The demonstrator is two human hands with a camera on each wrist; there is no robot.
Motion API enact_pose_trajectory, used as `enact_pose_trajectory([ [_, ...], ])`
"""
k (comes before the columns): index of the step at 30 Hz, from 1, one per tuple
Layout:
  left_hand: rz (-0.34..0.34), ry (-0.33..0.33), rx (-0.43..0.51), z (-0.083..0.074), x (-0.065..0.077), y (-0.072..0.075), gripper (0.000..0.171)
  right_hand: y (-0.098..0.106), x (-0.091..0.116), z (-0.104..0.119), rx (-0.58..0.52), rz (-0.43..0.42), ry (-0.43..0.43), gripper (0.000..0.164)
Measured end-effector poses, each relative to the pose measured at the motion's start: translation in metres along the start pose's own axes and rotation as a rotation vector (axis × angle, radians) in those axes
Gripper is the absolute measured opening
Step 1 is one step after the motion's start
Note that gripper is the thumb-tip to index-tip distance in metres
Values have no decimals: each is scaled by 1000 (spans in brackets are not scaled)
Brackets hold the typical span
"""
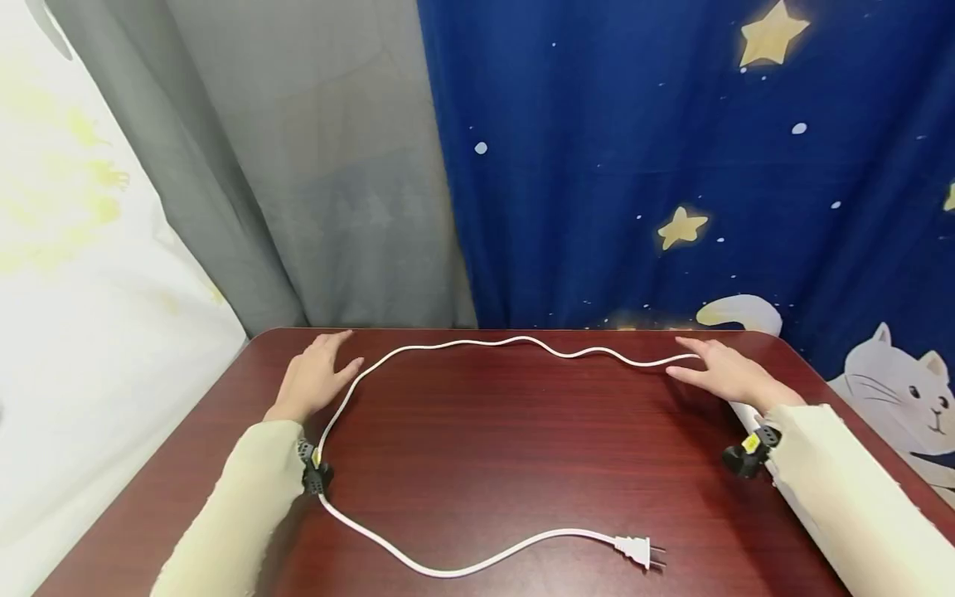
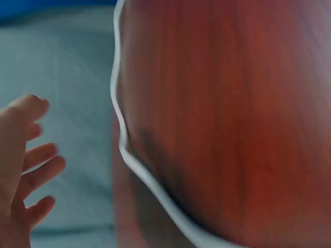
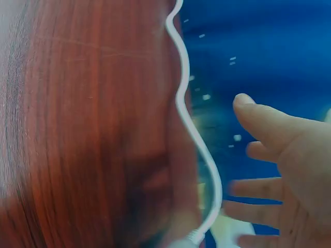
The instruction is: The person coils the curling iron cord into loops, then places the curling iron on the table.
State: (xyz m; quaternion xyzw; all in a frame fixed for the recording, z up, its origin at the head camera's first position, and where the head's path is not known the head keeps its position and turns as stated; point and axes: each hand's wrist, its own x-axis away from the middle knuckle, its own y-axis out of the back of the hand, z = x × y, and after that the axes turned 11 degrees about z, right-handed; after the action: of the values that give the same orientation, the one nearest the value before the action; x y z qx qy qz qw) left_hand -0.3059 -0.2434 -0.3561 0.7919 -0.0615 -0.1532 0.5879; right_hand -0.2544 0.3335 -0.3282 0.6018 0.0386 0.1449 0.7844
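Observation:
A white power cord (image 1: 440, 574) lies in a wide loop on the table. Its two-pin plug (image 1: 634, 548) is at the near right, prongs pointing right. Near the far left corner, my left hand (image 1: 313, 377) hovers with fingers spread, just outside the cord, holding nothing. My right hand (image 1: 727, 373) is stretched over the cord's other end at the far right, also with loose, spread fingers. Under the right forearm shows part of a long white body (image 1: 744, 413), mostly hidden, which the cord runs into. In the right wrist view the cord (image 3: 185, 67) passes left of the thumb.
The dark red wooden table (image 1: 477, 448) has rounded far corners. Behind it hang a grey curtain (image 1: 358, 182) and a blue curtain (image 1: 567, 182) with stars and a cat. A white cloth (image 1: 89, 332) hangs at the left. Black wrist cameras sit on both sleeves.

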Motion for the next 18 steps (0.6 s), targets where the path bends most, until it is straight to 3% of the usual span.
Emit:
enact_pose_trajectory([
  [3,13,-57,50,-19,-12,-1,39,8,13,1,-26,-37,71,61],
  [5,33,-90,90,-36,-22,-4,32,13,26,0,-35,-49,71,56],
  [11,58,-200,199,-91,-52,-17,29,22,68,-1,-32,-49,35,52],
  [18,45,-245,263,-149,-76,-35,27,18,99,-3,-24,-2,13,50],
])
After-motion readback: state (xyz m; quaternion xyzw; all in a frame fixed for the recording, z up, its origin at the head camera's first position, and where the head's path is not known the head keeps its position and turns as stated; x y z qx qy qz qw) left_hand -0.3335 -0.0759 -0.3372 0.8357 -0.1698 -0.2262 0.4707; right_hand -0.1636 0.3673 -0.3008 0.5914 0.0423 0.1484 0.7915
